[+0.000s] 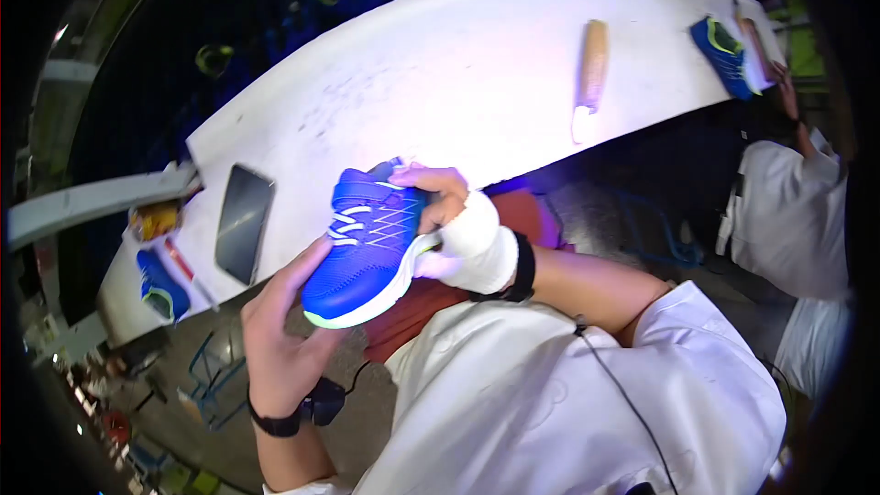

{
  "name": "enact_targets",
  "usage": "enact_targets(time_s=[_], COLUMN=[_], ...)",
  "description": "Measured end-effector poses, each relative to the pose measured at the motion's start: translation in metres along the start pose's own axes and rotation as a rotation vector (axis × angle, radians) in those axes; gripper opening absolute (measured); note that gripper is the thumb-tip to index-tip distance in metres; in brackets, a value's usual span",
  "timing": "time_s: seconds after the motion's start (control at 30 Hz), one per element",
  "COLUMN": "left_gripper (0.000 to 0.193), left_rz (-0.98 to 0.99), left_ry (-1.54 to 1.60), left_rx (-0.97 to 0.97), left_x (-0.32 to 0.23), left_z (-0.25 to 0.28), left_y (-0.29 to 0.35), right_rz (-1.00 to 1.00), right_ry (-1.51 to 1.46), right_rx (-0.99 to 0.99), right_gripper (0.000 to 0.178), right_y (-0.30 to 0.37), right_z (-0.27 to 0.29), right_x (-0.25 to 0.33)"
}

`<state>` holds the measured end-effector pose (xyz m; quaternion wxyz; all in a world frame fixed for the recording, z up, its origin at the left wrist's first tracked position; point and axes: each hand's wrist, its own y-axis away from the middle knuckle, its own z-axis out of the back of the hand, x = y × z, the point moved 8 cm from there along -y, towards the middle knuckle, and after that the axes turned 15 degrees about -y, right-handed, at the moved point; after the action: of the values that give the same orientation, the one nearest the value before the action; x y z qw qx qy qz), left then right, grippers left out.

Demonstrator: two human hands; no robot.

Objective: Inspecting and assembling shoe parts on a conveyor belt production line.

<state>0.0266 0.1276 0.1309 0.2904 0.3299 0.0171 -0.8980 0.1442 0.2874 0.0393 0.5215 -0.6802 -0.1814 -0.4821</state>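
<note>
A blue sneaker (368,229) with white laces, a white midsole and a pale green edge at the toe is held up over the near edge of the white table. My left hand (286,316) grips it by the toe, thumb below and fingers along the side. At the heel end, my right hand (445,206), its palm and wrist covered in white cloth, is closed around the collar and sole. The toe points down and toward me. My right palm hides part of the heel.
On the white table (440,64) lie a dark flat tablet-like slab (245,225), a tan-handled tool with a white tip (593,64) and blue shoes at the left (162,284) and far right (722,57). A person in white (793,215) reaches to the table's right end.
</note>
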Motion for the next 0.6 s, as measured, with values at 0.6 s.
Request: enact_targets(time_s=[0.6], left_gripper=[0.042], left_rz=[-0.246], left_ry=[0.284], left_rx=[-0.55], left_x=[-0.029], left_z=[-0.088], left_y=[-0.026], right_rz=[-0.122], right_ry=[-0.021], right_rx=[0.178], right_gripper=[0.066], right_y=[-0.045], right_z=[0.039], right_x=[0.072])
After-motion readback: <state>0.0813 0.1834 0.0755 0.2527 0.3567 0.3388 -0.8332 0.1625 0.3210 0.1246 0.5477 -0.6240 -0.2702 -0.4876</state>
